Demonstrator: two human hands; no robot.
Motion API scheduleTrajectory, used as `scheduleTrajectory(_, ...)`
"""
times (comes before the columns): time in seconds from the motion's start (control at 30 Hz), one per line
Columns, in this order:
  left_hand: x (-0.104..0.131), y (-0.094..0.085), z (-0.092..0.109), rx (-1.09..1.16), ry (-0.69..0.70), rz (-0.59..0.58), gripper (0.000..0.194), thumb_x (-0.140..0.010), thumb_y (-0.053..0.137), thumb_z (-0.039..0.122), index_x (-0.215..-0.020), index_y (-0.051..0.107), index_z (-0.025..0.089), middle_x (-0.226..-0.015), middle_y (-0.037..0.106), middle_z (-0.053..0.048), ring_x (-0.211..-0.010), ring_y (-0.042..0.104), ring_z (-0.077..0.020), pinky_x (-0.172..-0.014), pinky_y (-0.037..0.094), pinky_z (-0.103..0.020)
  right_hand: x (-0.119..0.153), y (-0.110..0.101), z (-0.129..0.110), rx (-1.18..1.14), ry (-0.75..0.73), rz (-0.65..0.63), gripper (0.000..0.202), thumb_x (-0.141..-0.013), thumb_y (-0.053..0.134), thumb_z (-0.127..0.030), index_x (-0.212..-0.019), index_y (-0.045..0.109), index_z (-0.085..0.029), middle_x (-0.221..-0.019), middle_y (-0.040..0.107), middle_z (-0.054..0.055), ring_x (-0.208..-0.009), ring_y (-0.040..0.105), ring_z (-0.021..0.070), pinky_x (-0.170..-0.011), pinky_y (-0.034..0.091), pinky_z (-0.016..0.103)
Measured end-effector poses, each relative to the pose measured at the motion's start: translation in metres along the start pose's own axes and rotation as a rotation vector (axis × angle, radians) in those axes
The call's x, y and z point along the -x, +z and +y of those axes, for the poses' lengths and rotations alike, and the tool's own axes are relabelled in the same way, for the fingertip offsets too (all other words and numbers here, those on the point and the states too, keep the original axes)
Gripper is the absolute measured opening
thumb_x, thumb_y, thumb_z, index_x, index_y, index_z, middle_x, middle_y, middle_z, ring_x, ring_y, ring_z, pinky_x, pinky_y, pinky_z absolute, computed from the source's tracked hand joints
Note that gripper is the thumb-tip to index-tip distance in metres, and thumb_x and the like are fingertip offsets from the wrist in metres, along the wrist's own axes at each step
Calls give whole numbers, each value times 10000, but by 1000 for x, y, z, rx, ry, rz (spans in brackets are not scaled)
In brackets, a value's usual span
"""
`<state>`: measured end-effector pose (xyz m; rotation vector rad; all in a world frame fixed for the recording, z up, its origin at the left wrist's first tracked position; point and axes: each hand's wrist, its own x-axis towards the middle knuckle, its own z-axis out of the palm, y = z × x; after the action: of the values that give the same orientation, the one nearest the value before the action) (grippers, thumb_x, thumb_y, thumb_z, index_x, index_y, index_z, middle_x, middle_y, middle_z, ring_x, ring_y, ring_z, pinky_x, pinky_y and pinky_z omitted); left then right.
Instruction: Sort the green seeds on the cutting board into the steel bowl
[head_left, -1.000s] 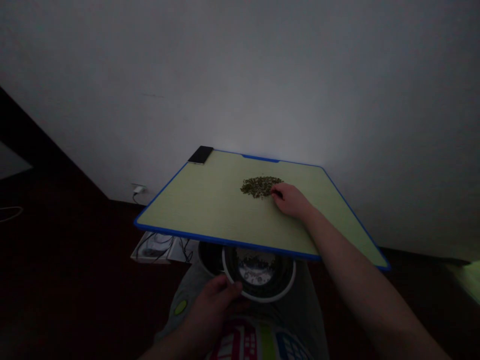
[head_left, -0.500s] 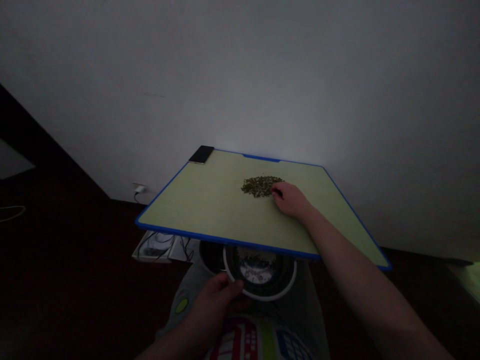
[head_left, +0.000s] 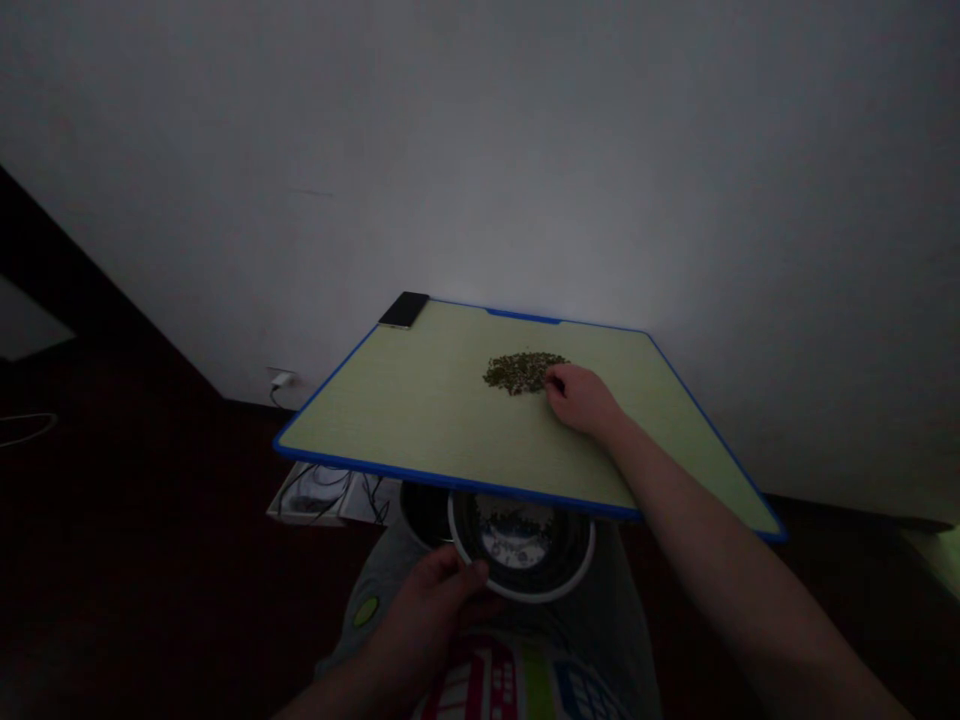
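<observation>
A loose pile of small greenish-brown beans or seeds [head_left: 517, 372] lies spread on the pale table [head_left: 420, 420] with a blue edge. At the right side of the pile rests my right hand [head_left: 577, 398], its fingers curled in a pinch; what lies between them is too small to see. Below the table's front edge, my left hand [head_left: 442, 595] grips the rim of a bowl [head_left: 559, 590] with a white rim. Inside it, dark bits are scattered over the light bottom. The table's edge hides the bowl's far side.
A dark phone or tablet [head_left: 404, 309] lies on the table's back left corner. Under the table, a second dark container [head_left: 424, 515] sits beside the bowl, and a white box [head_left: 307, 495] holds cables. Behind the table stands a wall with a plugged-in charger [head_left: 281, 381].
Almost nothing differs. The whole view has shifted slightly, and both hands keep their places at the pile and the bowl.
</observation>
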<state>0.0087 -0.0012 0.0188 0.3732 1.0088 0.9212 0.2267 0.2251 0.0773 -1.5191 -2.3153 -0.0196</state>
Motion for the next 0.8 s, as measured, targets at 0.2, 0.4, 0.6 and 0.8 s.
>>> scheduleTrajectory(0.2, -1, -2, -3, 6, 23, -29, 178, -742, 736, 267, -893, 718, 175, -936, 808, -77, -822, 749, -236, -749, 572, -339, 0, -1, 1, 25, 42, 2, 164, -821, 479, -175, -844, 642, -167, -865, 678, 102, -780, 575, 205, -716, 406, 305)
scheduleTrajectory(0.4, 1, 1, 0, 2, 21, -15, 187, -707, 764, 287, -855, 722, 180, -915, 810, -74, -789, 745, -232, -645, 562, -308, -1, 0, 2, 16, 9, -21, 167, -832, 476, -166, -861, 640, -157, -866, 676, 108, -791, 577, 208, -726, 409, 302)
scheduleTrajectory(0.6, 0, 0, -1, 4, -34, 10, 243, -687, 779, 312, -881, 704, 186, -870, 811, -69, -701, 746, -227, -585, 541, -302, -1, 2, 4, -11, -31, -22, 166, -841, 479, -167, -875, 641, -161, -869, 668, 96, -794, 568, 196, -727, 403, 288)
scheduleTrajectory(0.8, -1, -1, -2, -3, -18, -14, 232, -681, 781, 337, -857, 714, 200, -894, 812, -62, -694, 741, -228, -565, 521, -299, -1, 4, 5, -49, -78, -9, 168, -834, 472, -153, -865, 637, -153, -866, 660, 102, -800, 563, 201, -738, 408, 293)
